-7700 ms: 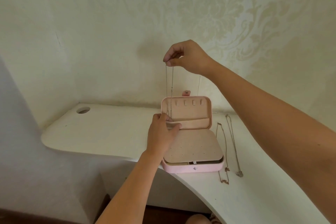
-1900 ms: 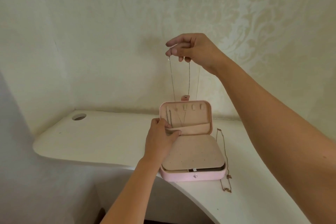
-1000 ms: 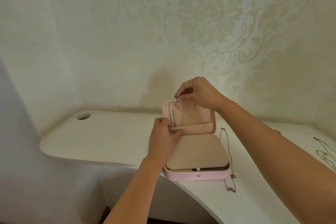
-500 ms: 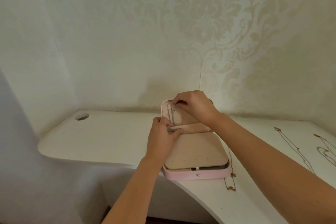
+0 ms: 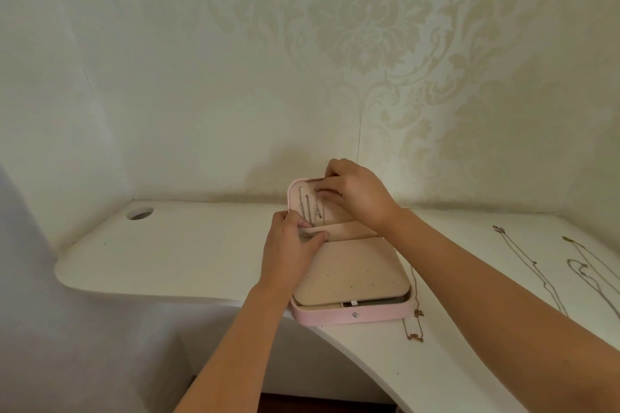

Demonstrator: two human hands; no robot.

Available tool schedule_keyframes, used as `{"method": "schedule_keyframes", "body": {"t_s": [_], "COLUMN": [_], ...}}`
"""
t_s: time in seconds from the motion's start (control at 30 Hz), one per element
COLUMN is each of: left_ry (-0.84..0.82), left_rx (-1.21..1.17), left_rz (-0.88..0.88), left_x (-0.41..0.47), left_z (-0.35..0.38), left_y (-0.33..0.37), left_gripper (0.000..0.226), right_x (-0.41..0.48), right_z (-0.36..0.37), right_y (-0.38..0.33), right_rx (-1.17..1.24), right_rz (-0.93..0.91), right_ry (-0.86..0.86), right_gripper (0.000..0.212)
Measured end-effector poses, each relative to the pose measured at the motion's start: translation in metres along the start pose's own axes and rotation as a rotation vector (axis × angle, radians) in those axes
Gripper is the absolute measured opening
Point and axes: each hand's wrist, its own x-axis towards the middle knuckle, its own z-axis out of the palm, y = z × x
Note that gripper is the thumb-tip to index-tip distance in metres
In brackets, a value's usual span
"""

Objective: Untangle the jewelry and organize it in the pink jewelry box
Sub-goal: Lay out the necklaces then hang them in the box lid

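One box [image 5: 335, 317] open on desk [image 5: 167, 251]: left hand [image 5: 288, 251] pinches pocket [image 5: 345, 231], right hand [image 5: 359, 194] grips lid [image 5: 294, 189], two chains [image 5: 303, 208] hanging between; one necklace [image 5: 416, 312] right of both hands.

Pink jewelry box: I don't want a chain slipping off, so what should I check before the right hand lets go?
1. Lid upright and open: ok.
2. Left hand pinches the pocket edge: ok.
3. Chain hangs down the lid untangled: ok.
4. Chain's top seated on its hook: cannot tell, the right hand pinches there and hides it.
5. All necklaces stored: not ok, several lie on the table.
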Motion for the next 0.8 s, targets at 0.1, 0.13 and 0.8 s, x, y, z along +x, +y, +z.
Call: {"method": "schedule_keyframes", "body": {"t_s": [0.1, 0.13, 0.8], "left_ry": [-0.009, -0.015, -0.108], "left_rx": [0.013, 0.018, 0.064], "left_rz": [-0.006, -0.006, 0.07], "left_x": [0.0, 0.0, -0.009], "left_z": [0.0, -0.001, 0.018], "left_y": [0.001, 0.001, 0.034], "left_gripper": [0.031, 0.031, 0.033], "right_x": [-0.002, -0.002, -0.151], "right_z": [-0.002, -0.004, -0.161], "right_y": [0.0, -0.001, 0.143], "right_rx": [0.026, 0.023, -0.15], "right_rz": [0.119, 0.149, 0.952], "right_ry": [-0.067, -0.118, -0.349], "right_gripper": [0.014, 0.013, 0.027]}}
